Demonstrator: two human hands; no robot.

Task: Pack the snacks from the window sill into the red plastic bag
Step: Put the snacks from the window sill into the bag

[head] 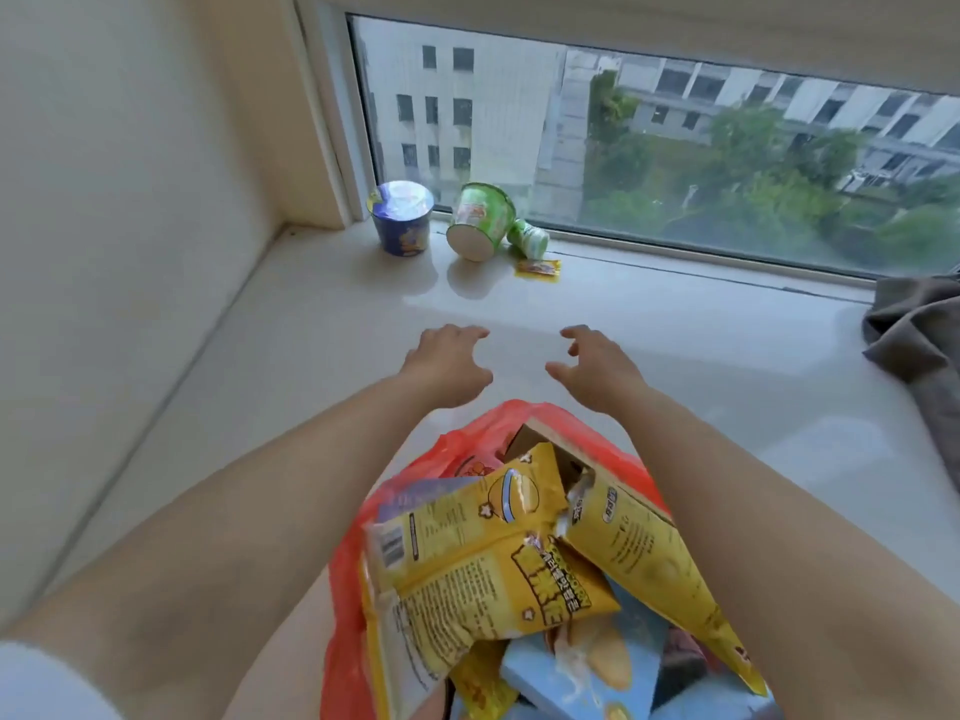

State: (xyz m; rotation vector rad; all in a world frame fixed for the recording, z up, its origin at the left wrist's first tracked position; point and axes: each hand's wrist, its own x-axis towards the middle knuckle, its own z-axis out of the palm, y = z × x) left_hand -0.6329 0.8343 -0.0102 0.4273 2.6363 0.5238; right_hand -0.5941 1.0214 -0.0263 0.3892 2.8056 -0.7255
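Snacks left on the window sill [322,324] — blue noodle cup [401,219], tipped green cup [480,221] — lie ahead of both empty, spread hands, left hand [448,361] nearer than right hand [597,367].

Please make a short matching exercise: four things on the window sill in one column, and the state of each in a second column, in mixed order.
Things:
1. blue cup
2. big green cup
3. small yellow packet
4. red plastic bag

States:
a. lies flat on the sill
b. stands upright, lid on
c. lies tipped, base toward the camera
d. open, full of snack packs

Pairs: 1-b, 2-c, 3-a, 4-d
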